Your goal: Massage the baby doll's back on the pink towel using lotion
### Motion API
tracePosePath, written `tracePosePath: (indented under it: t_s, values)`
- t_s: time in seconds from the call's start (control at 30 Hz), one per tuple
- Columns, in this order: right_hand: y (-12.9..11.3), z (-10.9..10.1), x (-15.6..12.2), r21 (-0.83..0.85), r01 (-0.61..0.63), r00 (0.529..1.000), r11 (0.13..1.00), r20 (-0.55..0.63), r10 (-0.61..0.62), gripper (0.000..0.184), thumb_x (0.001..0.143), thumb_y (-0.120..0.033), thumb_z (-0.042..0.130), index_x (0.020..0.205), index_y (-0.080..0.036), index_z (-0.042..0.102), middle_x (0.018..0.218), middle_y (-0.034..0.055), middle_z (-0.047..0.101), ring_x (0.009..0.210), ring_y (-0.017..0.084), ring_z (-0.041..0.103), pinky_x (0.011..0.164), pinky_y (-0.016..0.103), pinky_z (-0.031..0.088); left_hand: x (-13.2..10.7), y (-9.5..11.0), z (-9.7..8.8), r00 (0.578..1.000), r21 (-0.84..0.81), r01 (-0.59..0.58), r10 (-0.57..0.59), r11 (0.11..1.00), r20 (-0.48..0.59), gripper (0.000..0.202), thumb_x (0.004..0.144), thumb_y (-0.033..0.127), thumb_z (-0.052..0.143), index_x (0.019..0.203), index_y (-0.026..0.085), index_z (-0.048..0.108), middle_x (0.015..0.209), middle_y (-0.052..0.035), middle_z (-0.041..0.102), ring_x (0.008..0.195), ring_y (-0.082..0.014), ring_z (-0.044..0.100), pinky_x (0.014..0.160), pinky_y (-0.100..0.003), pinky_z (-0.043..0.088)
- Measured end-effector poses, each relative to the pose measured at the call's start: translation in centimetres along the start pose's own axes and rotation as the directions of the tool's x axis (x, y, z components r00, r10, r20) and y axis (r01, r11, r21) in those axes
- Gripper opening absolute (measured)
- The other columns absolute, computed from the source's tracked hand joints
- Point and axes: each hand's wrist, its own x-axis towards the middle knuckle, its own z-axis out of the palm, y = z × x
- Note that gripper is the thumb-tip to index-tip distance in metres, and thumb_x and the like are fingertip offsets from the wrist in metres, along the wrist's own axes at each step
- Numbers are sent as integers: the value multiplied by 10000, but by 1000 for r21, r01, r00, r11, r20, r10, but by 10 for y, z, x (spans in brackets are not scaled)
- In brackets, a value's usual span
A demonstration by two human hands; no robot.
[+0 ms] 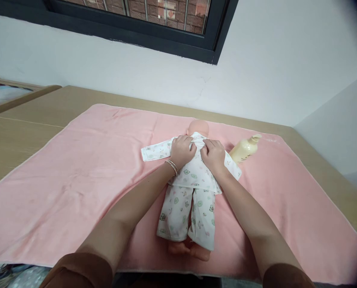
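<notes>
Closest to the camera, two brown sleeves (pixel 79 272). Farther on, left grip (pixel 182 152) and right grip (pixel 213 155) side by side on a printed white shirt (pixel 193 176) near its collar, fingers curled; impossible to tell whether pinching cloth. Beneath the shirt, a doll (pixel 198 127) in matching trousers (pixel 175 212), lying lengthwise on a pink blanket (pixel 91 160) over the bench (pixel 79 96). To its right, a yellow pump bottle (pixel 246 150).

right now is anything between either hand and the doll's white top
Nothing visible: the left hand and right hand both touch the white top. The pale yellow bottle is off to the right, not between.
</notes>
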Motion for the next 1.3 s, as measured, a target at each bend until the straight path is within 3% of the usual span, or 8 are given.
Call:
tracePosePath:
  t_s: [0.27, 0.9, 1.3]
  values:
    - [0, -2, 4, 10, -13, 994, 1000, 109, 12, 397, 861, -191, 451, 1184, -121, 673, 1150, 131, 690, 1051, 315, 552, 970, 462, 445, 4, -1, -3, 994, 65, -35, 27, 997, 109, 267, 900, 268, 482, 1107, 190, 631, 1129, -109, 680, 1090, -279, 579, 902, -428, 448]
    - [6, 0, 9, 86, 25, 987, 996, 156, -38, 438, 848, -167, 434, 1224, -78, 641, 1194, 143, 661, 1075, 313, 518, 1013, 437, 435, 6, -5, 3, 993, -90, 7, 4, 996, 119, 310, 879, 234, 458, 1125, 162, 632, 1149, -109, 675, 1120, -266, 561, 1013, -420, 445]
    - [5, 1, 8, 21, 0, 985, 1000, 171, -3, 433, 857, -182, 436, 1239, -135, 634, 1224, 109, 661, 1085, 327, 521, 945, 485, 410, 5, -2, 0, 992, -26, 17, -14, 1000, 123, 318, 880, 247, 471, 1147, 189, 634, 1163, -90, 688, 1122, -275, 573, 977, -440, 430]
